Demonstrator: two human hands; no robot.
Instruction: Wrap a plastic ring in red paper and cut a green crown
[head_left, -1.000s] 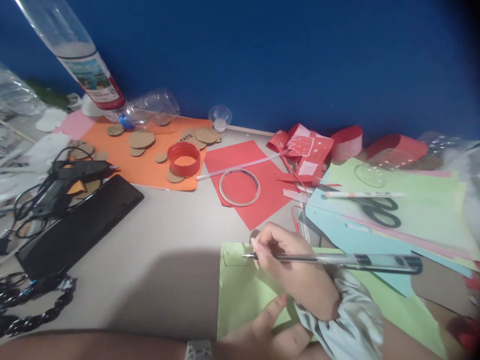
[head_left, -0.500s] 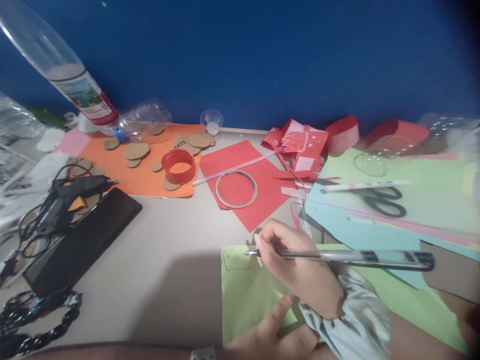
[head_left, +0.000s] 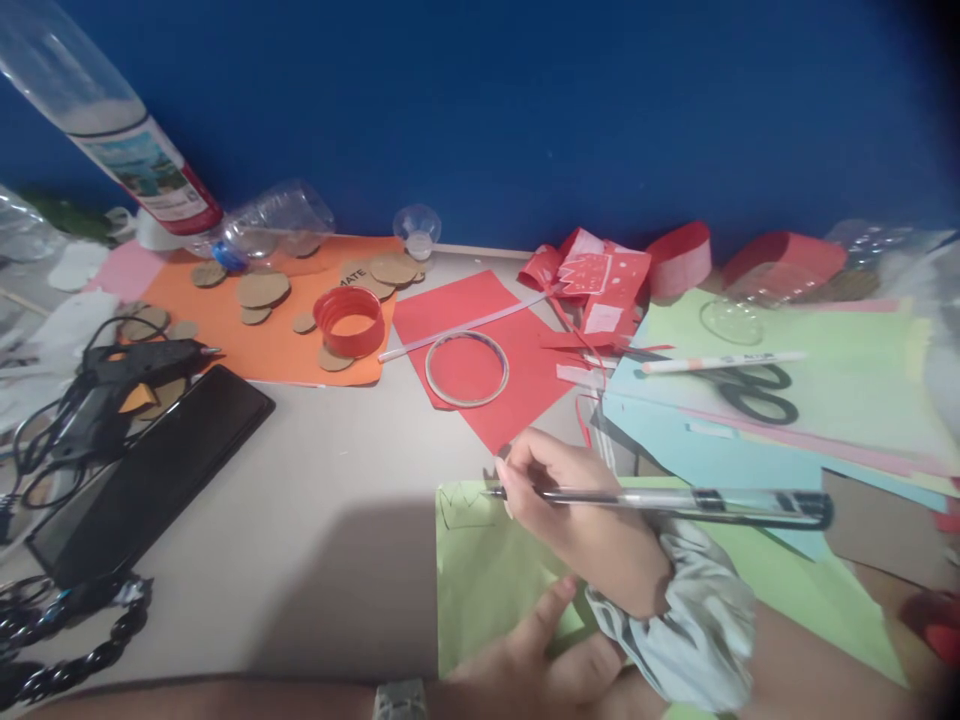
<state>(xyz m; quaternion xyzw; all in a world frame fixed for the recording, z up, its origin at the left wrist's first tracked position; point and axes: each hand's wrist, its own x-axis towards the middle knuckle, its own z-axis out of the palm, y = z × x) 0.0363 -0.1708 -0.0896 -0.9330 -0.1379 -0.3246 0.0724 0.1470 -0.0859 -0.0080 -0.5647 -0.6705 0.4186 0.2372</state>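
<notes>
Near the paper's top edge my right hand [head_left: 574, 515] pinches a clear-barrelled pen [head_left: 697, 503], its tip on the paper. A pale scrunchie [head_left: 697, 620] rings that wrist. The light green paper [head_left: 480, 585] bears a small zigzag-topped drawing [head_left: 465, 508] in dark lines at its upper left corner. My left hand [head_left: 544, 645] lies on the lower part of this sheet, fingers stretched out, partly cut off by the picture's bottom edge. A watch [head_left: 401, 700] is on its wrist. Just beyond the pen lies a red paper square [head_left: 517, 390] with a tape ring [head_left: 466, 370] on it.
At left are a black phone [head_left: 150, 480], a glue gun [head_left: 97, 400] and a beaded bracelet [head_left: 105, 650]. Orange paper [head_left: 277, 365] carries cardboard discs and a red ring [head_left: 349, 322]. Scissors [head_left: 757, 390] and a marker [head_left: 724, 363] lie right. A bottle [head_left: 142, 165] leans by the blue wall [head_left: 480, 110].
The whole scene has shifted slightly left and up in the view. The pen tip stays by the drawing's right side, with the pen tilted a little differently. My left hand stays on the paper.
</notes>
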